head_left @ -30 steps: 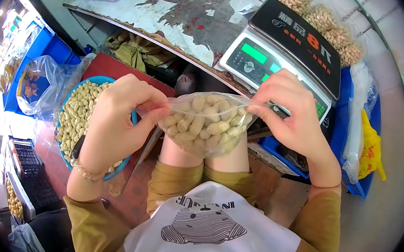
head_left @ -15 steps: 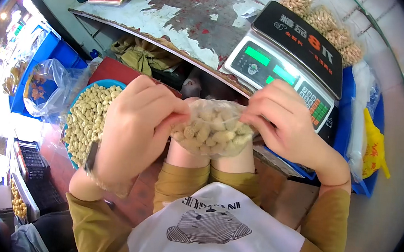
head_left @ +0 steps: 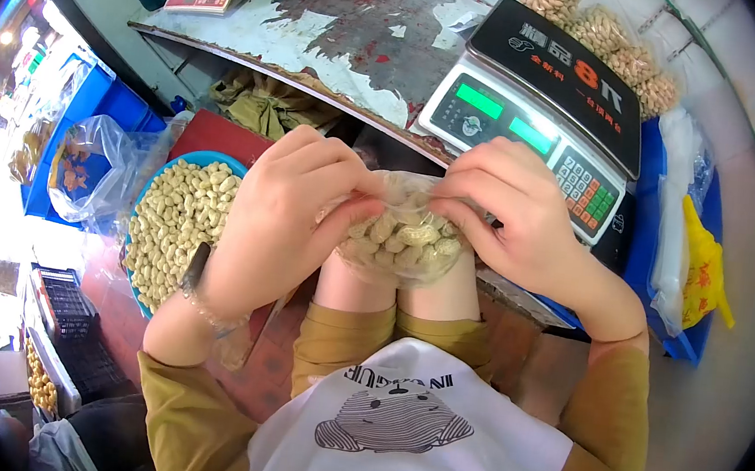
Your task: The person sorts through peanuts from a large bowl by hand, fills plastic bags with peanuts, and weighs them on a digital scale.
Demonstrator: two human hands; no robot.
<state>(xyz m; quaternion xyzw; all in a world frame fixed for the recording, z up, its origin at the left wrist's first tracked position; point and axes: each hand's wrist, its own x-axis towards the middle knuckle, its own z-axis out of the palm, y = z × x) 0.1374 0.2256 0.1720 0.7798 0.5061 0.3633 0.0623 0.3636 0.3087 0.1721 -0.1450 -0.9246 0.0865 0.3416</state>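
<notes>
Plastic bag (head_left: 405, 240) narrows between left hand (head_left: 294, 197) and right hand (head_left: 511, 205), now closer together.

1 head-worn camera looks forward and down, from above the shirt (head_left: 411, 437) at the bottom edge. The left hand (head_left: 298, 189) and right hand (head_left: 511, 205) sit close, mid-view; the table (head_left: 354, 22) lies farther off, at the top. Dark, curved corners frame the wide view.

The clear bag (head_left: 401, 249) bulges — unshelled peanuts (head_left: 419, 234) inside.
</notes>
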